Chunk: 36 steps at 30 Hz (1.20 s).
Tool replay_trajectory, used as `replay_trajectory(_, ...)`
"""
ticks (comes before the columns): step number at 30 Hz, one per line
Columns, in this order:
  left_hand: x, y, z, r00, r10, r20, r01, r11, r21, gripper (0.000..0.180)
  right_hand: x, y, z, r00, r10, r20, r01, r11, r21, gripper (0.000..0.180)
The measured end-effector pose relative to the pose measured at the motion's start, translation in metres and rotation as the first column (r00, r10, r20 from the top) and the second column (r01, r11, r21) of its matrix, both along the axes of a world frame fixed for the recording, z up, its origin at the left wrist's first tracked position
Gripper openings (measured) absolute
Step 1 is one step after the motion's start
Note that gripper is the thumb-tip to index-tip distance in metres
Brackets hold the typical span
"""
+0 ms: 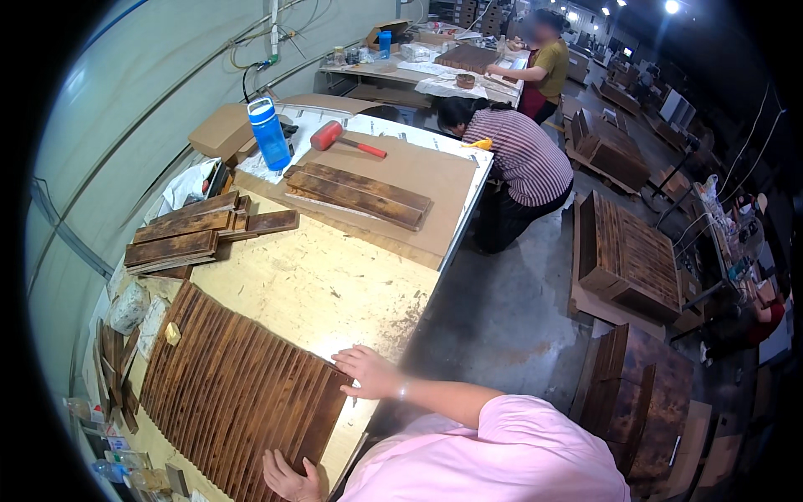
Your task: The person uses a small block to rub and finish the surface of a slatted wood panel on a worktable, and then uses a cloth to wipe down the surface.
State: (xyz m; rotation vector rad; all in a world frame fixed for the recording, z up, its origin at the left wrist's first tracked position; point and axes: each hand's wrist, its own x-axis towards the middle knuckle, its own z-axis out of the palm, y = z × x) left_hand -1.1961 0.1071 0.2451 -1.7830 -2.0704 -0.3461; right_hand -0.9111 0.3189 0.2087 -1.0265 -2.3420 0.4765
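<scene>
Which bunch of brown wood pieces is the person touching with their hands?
The big row of slats standing on edge at the table's near end. Both hands rest on its edge; the other piles lie farther away, untouched.

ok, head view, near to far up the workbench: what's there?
left hand → right hand → slat panel → plank stack → long boards → mallet → blue bottle

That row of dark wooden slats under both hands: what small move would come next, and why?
Probably a gentle inward press: the left hand rests at the near end of the slat row and the right hand at its right edge, both flat, and the slat ends look slightly uneven.
</scene>
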Motion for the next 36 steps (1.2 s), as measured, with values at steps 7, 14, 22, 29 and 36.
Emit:
replay_trajectory(7,0.000,0.001,-0.004,1.000,-0.006,0.010,0.006,1.000,0.001,0.061,0.002,-0.001,0.001,1.000,-0.013,0.000,0.013,1.000,0.018,0.059)
replay_trajectory(14,-0.001,0.001,-0.003,1.000,-0.022,0.009,0.021,1.000,0.011,0.062,0.001,-0.001,-0.001,1.000,-0.015,-0.012,0.015,1.000,0.008,0.059)
replay_trajectory(22,-0.001,0.002,-0.003,1.000,-0.025,0.017,0.024,1.000,0.016,0.062,0.001,-0.001,-0.001,1.000,-0.020,0.002,0.020,0.999,0.034,0.058)
replay_trajectory(29,0.000,0.001,-0.002,0.999,-0.026,0.027,0.026,0.999,0.023,0.062,0.002,-0.001,0.010,1.000,0.010,0.002,-0.010,1.000,-0.017,0.057)
replay_trajectory(36,0.000,0.003,-0.004,0.998,-0.042,0.036,0.041,0.999,0.020,0.064,0.004,-0.001,0.001,1.000,-0.026,-0.011,0.026,0.999,0.034,0.056)
